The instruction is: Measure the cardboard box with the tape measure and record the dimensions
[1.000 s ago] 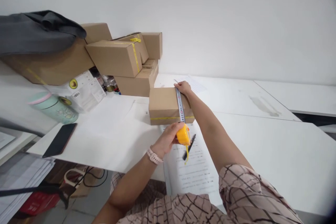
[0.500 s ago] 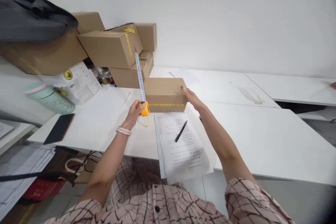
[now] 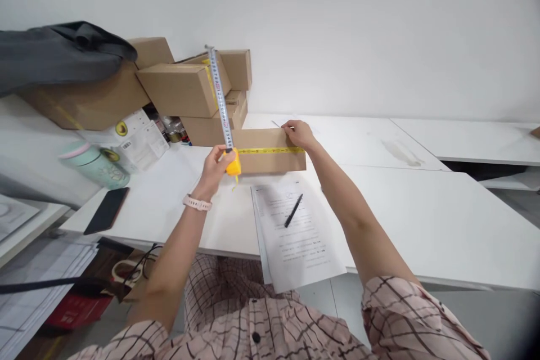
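My left hand (image 3: pixel 216 167) grips a yellow tape measure (image 3: pixel 233 162), its metal blade pulled out and pointing up and away past the stacked cartons. Just right of it is a small brown cardboard box (image 3: pixel 272 163), with a yellow strip across its near face. The box appears tilted, its near lower edge a little off the table. My right hand (image 3: pixel 298 134) is curled over the box's far right edge, fingers closed on it. Toward me lie printed sheets (image 3: pixel 304 253), a black pen (image 3: pixel 293 211) resting on them.
Several cartons (image 3: pixel 181 90) are stacked at the back left, with a dark bag (image 3: pixel 63 59) on one. A mint bottle (image 3: pixel 95 166), a black phone (image 3: pixel 106 211) and an avocado-printed package (image 3: pixel 145 140) sit at the left of the white table (image 3: pixel 400 219). A wall stands behind.
My right hand has shifted from the box's right side to its far top edge. The box has tipped, showing more of its striped face. The tape blade's tip has swung up and left.
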A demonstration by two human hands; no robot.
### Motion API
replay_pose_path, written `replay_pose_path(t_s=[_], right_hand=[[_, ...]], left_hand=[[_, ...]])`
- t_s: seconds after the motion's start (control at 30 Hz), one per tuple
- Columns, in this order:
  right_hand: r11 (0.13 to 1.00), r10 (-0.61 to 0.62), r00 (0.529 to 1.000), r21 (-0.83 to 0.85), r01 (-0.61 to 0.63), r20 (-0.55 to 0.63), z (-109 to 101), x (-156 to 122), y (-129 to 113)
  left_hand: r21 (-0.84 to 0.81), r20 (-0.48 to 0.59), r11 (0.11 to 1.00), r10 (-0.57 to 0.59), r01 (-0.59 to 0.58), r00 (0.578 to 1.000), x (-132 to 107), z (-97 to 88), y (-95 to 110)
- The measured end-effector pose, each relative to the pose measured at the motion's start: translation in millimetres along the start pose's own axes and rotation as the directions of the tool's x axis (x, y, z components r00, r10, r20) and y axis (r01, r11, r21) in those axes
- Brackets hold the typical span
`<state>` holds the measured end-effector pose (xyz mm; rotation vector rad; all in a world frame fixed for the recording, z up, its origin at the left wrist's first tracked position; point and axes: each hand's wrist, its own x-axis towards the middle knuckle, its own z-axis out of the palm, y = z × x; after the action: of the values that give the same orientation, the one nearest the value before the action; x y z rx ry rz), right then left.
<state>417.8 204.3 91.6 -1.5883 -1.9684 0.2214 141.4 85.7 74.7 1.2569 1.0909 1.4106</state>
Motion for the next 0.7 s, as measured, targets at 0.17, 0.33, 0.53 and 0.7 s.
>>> replay_pose_path(t_s=[0.17,0.33,0.53,0.7], right_hand=[[0.998,0.056,0.998,0.034,-0.057,0.018,12,22,-9],[0.978,0.183,0.983,0.098,-0.185,0.029,19,39,-10],[0.979,0.202,0.979,0.025,-0.202,0.004,22,45,-15],[0.975,0.219,0.975,-0.017,-0.22,-0.044,26,47,-19]], left_hand=[[-0.037,0.269,0.986,-0.149,0.165,0.951,-64,33.5,-33],[-0.034,0.386,0.946,-0.284,0.322,0.877,-95,45.6,-74],[-0.037,0.388,0.937,-0.307,0.347,0.869,-86,45.7,-86],[-0.052,0.408,0.939,-0.291,0.34,0.866,-82,48.3,-88]])
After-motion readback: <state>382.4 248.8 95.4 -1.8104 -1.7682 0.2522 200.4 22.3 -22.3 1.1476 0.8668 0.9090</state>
